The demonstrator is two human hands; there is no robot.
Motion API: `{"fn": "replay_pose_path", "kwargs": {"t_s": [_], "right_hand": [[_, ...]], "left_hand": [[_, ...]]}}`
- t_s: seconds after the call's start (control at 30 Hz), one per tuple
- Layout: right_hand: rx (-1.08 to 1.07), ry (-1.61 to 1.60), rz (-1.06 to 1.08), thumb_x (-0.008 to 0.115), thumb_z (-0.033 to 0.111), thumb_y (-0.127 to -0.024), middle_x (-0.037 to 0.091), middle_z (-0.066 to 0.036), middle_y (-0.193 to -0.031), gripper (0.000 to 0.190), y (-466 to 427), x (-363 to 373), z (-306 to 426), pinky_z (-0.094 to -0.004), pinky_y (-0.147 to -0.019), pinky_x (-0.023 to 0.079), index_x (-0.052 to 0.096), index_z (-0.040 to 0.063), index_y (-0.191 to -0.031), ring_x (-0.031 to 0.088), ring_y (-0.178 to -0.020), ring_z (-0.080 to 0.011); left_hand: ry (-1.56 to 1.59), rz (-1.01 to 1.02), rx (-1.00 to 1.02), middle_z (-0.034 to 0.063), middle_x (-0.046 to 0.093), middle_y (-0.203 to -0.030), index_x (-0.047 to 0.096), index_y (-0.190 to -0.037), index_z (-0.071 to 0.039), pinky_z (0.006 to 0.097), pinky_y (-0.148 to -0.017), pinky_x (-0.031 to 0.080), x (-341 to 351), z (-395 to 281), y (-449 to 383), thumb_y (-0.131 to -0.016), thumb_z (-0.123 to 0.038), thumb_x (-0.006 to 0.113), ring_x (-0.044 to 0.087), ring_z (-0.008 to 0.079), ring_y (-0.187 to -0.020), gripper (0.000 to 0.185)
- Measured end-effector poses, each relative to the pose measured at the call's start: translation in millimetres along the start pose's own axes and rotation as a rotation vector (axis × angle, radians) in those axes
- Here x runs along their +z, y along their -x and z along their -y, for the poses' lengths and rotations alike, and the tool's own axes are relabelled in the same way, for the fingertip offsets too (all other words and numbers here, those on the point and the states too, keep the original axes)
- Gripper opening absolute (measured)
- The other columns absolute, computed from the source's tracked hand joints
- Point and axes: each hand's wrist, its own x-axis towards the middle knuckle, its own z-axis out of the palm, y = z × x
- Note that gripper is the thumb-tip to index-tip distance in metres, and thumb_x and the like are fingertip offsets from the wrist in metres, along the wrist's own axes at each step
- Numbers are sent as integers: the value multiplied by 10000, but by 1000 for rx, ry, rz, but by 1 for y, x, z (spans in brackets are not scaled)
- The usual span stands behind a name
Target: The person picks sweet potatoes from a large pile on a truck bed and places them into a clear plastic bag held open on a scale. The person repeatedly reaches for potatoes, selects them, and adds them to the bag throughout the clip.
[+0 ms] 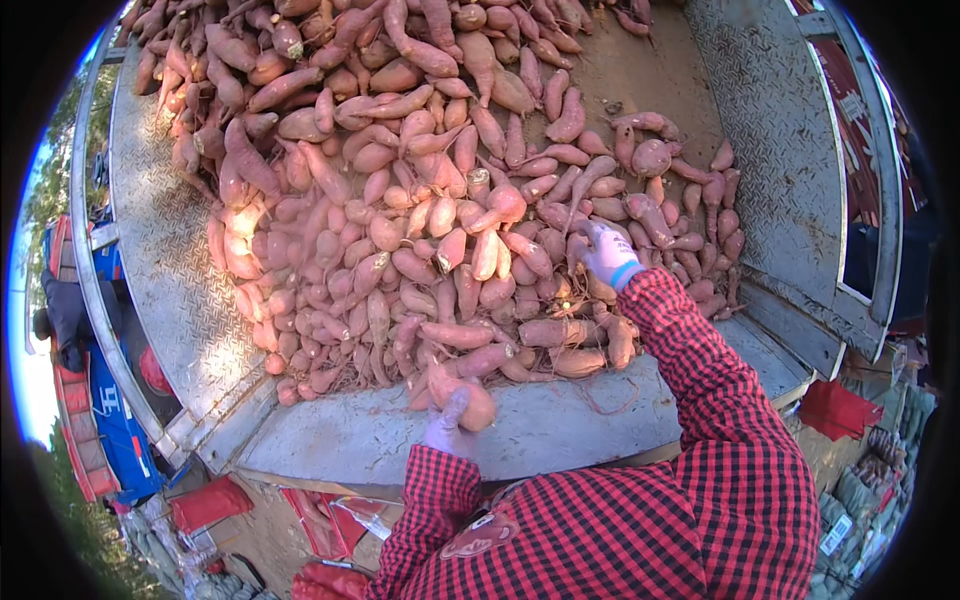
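My left hand (450,427), in a pale glove, grips a large sweet potato (469,405) above the metal ledge at the near side of the heap. The thumb lies over its near side. My right hand (606,251), gloved too with a blue cuff, reaches into the heap of sweet potatoes (412,262); its fingers rest on a reddish sweet potato (577,249), partly hidden by them. Whether those fingers are closed on it is hard to tell. Thin roots hang among the potatoes below that hand.
Patterned metal side walls (780,165) bound the truck bed, with a flat metal ledge (570,427) in front of me. Below it stand a red crate (322,521) and filled sacks (847,517). At the far left, a person (71,311) is beside a blue vehicle (120,427).
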Motion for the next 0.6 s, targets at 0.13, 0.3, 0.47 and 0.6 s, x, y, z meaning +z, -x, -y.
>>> {"fn": "replay_pose_path", "kwargs": {"t_s": [0.13, 0.3, 0.47, 0.6], "right_hand": [[-99, 124, 64, 677, 414, -860, 606, -211, -1305, 634, -35, 54, 49, -461, -1032, 459, 531, 57, -1363, 574, -1210, -391], [13, 182, 318, 797, 333, -719, 605, -203, -1306, 809, -65, 71, 75, -438, -1007, 497, 488, 30, -1402, 585, -1218, -391], [159, -773, 570, 761, 96, -689, 666, -83, -1004, 625, -60, 59, 11, -320, -834, 516, 577, -27, -1273, 646, -945, -181], [24, -273, 208, 799, 104, -695, 574, -152, -1234, 759, -73, 61, -3, -389, -996, 475, 488, 40, -1385, 561, -1177, -279]], "left_hand": [[-545, -170, 347, 102, 577, -1223, 446, -1367, -15, 360, -945, 508, -42, -2, 12, -786, -133, 805, 596, 205, -1071, 693], [-811, -425, 422, 123, 601, -1157, 460, -1350, 22, 338, -872, 522, -88, 18, 33, -764, -154, 827, 605, 185, -1010, 713], [-805, -490, 417, 143, 617, -1159, 549, -1278, 27, 363, -926, 508, -76, 24, 34, -744, -209, 855, 604, 216, -1049, 659], [-819, -481, 413, 137, 634, -1134, 550, -1284, 10, 364, -925, 509, -77, 25, 32, -749, -222, 850, 615, 213, -1030, 655]]}}
